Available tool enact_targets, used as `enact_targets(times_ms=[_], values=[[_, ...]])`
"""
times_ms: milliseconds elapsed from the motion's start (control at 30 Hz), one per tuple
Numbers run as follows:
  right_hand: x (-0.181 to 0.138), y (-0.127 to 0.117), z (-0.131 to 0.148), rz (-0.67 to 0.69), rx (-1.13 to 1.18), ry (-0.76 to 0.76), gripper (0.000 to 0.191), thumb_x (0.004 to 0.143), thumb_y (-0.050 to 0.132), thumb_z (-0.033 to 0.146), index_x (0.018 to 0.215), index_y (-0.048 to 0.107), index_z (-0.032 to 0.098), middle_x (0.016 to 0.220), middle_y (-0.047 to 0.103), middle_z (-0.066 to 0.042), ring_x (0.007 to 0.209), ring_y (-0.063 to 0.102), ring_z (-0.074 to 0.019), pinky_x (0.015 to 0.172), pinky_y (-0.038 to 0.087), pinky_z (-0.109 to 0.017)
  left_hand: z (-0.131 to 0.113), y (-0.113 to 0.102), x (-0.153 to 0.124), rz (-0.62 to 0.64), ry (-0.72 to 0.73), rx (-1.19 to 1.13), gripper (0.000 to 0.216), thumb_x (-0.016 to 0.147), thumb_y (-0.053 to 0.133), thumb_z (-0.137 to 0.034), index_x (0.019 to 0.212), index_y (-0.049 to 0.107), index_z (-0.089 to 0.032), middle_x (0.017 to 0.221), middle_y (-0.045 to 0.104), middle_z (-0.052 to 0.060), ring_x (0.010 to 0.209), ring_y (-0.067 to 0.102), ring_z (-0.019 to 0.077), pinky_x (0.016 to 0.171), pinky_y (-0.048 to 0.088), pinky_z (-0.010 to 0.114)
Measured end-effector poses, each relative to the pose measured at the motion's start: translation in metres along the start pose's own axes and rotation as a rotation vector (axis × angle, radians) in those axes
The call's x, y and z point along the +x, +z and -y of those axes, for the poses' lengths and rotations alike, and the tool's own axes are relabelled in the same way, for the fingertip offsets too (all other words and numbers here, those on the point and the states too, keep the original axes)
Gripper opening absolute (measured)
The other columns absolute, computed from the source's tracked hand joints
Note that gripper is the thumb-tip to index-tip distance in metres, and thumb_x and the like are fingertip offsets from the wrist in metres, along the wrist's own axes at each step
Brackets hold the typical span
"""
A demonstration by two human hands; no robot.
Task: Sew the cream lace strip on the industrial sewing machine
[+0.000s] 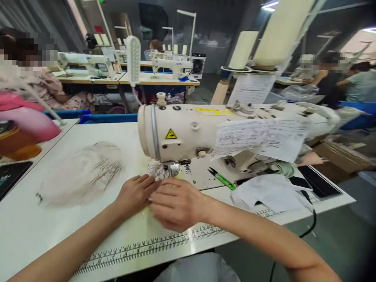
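Observation:
A white sewing machine [183,129] stands on the table, its needle and presser foot area [173,169] just beyond my fingertips. Close in front of the foot, my left hand [135,197] rests low with its fingers curled inward. My right hand [178,205] is beside it, fingers bent and pressed together, partly covering the left fingertips. Whatever the two hands pinch between them is hidden by the fingers. To the left lies a blurred heap of pale, thin material [84,174] with brownish strands. Green-handled thread snips [221,179] lie on the machine bed to the right.
White cloth [268,192] and a dark phone-like slab [320,183] lie at the right. A printed ruler strip [151,248] runs along the front edge. Thread cones [243,50] stand behind the machine. Other people sit at the left and far right.

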State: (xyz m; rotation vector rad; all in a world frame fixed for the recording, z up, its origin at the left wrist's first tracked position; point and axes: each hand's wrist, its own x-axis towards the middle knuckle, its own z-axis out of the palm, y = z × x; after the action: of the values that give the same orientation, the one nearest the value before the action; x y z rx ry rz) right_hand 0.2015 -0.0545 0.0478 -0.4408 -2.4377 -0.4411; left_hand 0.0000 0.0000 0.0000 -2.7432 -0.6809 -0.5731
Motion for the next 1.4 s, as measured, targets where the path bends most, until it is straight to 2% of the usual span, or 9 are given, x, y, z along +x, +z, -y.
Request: enact_targets(times_ms=[133,267,433,733,800,867,1000,1133,1400], values=[[-0.046,-0.007,-0.011,0.163,0.050,0.315,0.029,0.079,0.044,0.007,0.104,0.058,0.014,0.100,0.066,-0.006,0.092,0.056,-0.0176,0.086,0.043,-0.033,0.004,0.003,-0.006,-0.022,0.038,-0.006,0.034,0.076,0.058,-0.012,0.110,0.062,-0.014,0.087,0.064,0.005,0.076,0.059,0.0200,0.057,0.046,0.032],[-0.056,-0.008,-0.017,0.341,0.023,0.533,0.054,0.079,0.048,0.012,0.133,0.045,0.014,0.124,0.059,-0.012,0.104,0.055,-0.0243,0.090,0.043,-0.040,0.005,0.003,0.001,-0.097,0.077,0.015,0.029,0.083,0.049,-0.009,0.109,0.062,-0.013,0.084,0.064,0.005,0.074,0.058,0.0183,0.055,0.042,0.030],[-0.042,0.011,-0.025,0.387,-0.014,0.478,0.034,0.091,0.052,0.027,0.124,0.055,0.020,0.129,0.057,-0.009,0.098,0.058,-0.0215,0.079,0.045,-0.035,0.002,0.000,0.005,-0.161,0.090,0.058,0.021,0.092,0.045,-0.009,0.097,0.064,-0.015,0.073,0.060,0.001,0.063,0.053,0.0150,0.051,0.036,0.029],[-0.050,0.035,-0.032,0.190,-0.013,0.325,0.020,0.091,0.052,0.011,0.104,0.066,0.018,0.107,0.070,-0.002,0.107,0.059,-0.0151,0.084,0.045,-0.030,0.004,-0.005,0.010,-0.203,0.085,0.081,0.015,0.091,0.053,-0.007,0.087,0.064,-0.016,0.067,0.059,-0.002,0.057,0.049,0.0126,0.047,0.032,0.028],[-0.051,0.036,-0.031,0.180,-0.008,0.342,0.023,0.090,0.052,0.007,0.102,0.067,0.020,0.102,0.072,0.001,0.104,0.060,-0.0132,0.084,0.046,-0.029,0.006,-0.005,0.011,-0.199,0.090,0.067,0.016,0.092,0.050,-0.007,0.089,0.064,-0.016,0.073,0.064,0.000,0.064,0.055,0.0133,0.052,0.039,0.028],[-0.051,0.036,-0.030,0.174,-0.011,0.358,0.024,0.090,0.051,0.006,0.100,0.067,0.021,0.100,0.073,0.002,0.100,0.062,-0.0121,0.085,0.047,-0.028,0.007,-0.003,0.012,-0.182,0.101,0.022,0.021,0.095,0.044,-0.010,0.099,0.064,-0.014,0.091,0.070,0.004,0.085,0.064,0.0171,0.070,0.051,0.031],[-0.054,0.037,-0.030,0.175,0.038,0.376,0.025,0.090,0.053,0.006,0.102,0.068,0.022,0.099,0.073,0.001,0.100,0.063,-0.0121,0.086,0.049,-0.027,0.008,0.005,0.007,-0.040,0.084,-0.101,0.039,0.094,0.038,-0.018,0.127,0.054,-0.006,0.128,0.061,0.012,0.124,0.054,0.0233,0.104,0.048,0.037],[-0.057,0.039,-0.030,0.186,0.109,0.403,0.031,0.091,0.056,0.012,0.116,0.066,0.028,0.102,0.073,0.000,0.101,0.064,-0.0131,0.088,0.052,-0.028,0.008,0.012,-0.002,0.106,0.041,-0.160,0.050,0.089,0.046,-0.022,0.136,0.047,-0.006,0.138,0.053,0.015,0.131,0.049,0.0255,0.107,0.046,0.039],[-0.053,0.036,-0.029,0.177,0.062,0.380,0.029,0.088,0.056,0.004,0.109,0.066,0.022,0.102,0.073,0.001,0.101,0.065,-0.0107,0.089,0.052,-0.025,0.007,0.009,-0.002,0.080,0.069,-0.063,0.044,0.095,0.040,-0.025,0.134,0.051,-0.007,0.136,0.055,0.013,0.129,0.051,0.0251,0.105,0.049,0.038]])
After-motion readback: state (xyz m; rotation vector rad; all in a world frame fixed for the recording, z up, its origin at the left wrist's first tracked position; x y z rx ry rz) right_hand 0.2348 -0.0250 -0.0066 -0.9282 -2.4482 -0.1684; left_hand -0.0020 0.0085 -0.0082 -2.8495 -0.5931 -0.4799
